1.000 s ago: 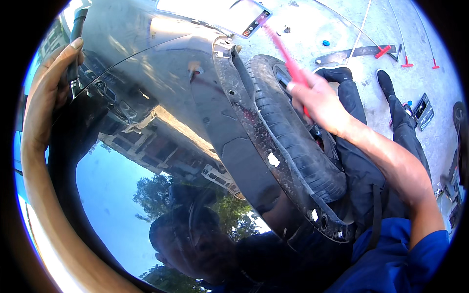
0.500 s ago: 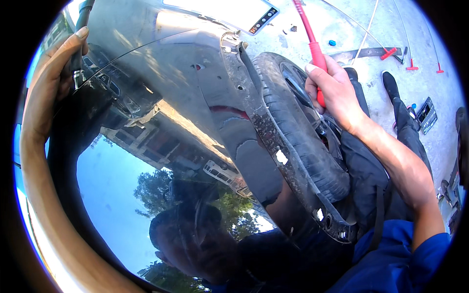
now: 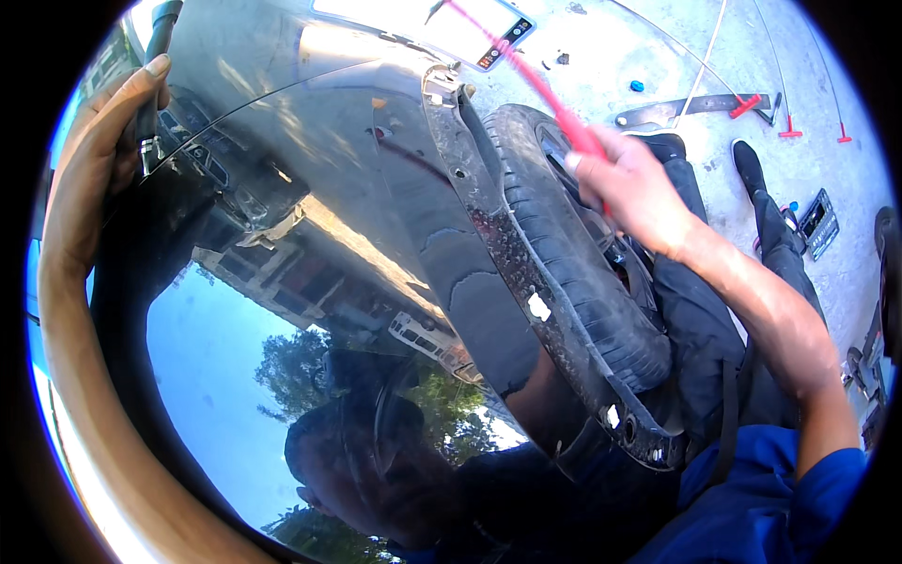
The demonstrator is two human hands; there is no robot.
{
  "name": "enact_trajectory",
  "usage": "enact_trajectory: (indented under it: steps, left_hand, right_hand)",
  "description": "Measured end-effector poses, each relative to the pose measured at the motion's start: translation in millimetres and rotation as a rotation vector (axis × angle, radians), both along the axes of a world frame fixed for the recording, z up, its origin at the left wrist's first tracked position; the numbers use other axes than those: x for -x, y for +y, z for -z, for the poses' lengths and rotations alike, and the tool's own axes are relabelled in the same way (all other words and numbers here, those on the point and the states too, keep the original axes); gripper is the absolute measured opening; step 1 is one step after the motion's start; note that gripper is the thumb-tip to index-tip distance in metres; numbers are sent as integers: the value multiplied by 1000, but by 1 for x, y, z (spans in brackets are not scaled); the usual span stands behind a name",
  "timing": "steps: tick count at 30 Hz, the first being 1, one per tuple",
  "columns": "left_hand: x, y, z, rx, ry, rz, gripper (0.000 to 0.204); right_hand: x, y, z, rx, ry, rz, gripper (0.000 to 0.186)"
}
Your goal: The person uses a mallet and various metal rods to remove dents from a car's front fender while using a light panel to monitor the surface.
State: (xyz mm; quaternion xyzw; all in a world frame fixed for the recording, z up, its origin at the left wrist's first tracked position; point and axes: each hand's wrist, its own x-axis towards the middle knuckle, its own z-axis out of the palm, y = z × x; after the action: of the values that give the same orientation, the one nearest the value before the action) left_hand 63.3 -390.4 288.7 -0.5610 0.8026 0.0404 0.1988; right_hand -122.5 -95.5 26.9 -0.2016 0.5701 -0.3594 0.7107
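- In the head view, the black tool is gripped by the left hand, its fingers curled around the shaft and the thumb laid along it.
- The black tool is held at the left end of the seam in the dark body panel; its metal lower end seems to meet the seam, though firm contact cannot be confirmed.
- The red tool is grasped by its handle in the right hand, fingers wrapped closely around it, beyond the arch edge and above the tyre.
- The red tool is blurred, its dark tip seen against the white light panel; whether anything is touched by the tip cannot be told.
- Red-handled rods and a flat dark bar are laid on the ground past the tyre.
- For good work, the black tool is best held steady and square to the seam, the red tool gripped without strain, and its swing kept short and clear of the arch edge, lest the glossy finish be marked.
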Motion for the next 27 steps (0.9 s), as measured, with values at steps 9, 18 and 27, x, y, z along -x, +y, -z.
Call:
enact_trajectory:
  steps: [9,18,27]
  left_hand:
    - [21,13,7,-48,52,-87,45]
    - [25,18,0,-120,55,-166,42]
    - [12,9,6,-22,39,-25,48]
  right_hand:
    - [-10,1,23,5,-31,92,23]
    - [-19,-16,13,-26,-102,174,27]
    - [-16,-19,11,1,-125,202,27]
